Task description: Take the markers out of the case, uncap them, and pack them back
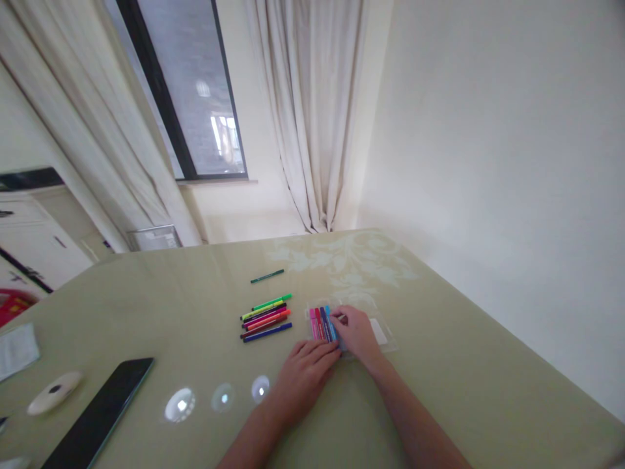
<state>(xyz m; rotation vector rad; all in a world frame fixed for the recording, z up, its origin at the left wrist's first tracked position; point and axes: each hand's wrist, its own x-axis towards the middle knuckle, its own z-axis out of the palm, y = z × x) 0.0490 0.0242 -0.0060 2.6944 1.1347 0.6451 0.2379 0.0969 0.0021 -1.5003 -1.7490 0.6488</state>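
Observation:
A clear plastic case (388,333) lies on the table with several felt-tip pens side by side in its left part: a pink pen (313,324), a red pen (319,323), a dark blue one and a light blue pen (329,315) at the right of the row. My right hand (356,331) is over the case, thumb and fingertips closed at the light blue pen. Across the lower ends of the pens and the near edge of the case rests my left hand (312,361), its fingers stretched out flat. The pens' lower tips are hidden beneath it.
Left of the case lies a loose group of felt-tip pens (266,318) in several colours. A dark green pen (267,276) lies apart, farther back. Nearer on the left are a black tablet-like slab (102,410) and a white oval object (55,392). A wall borders the table's right.

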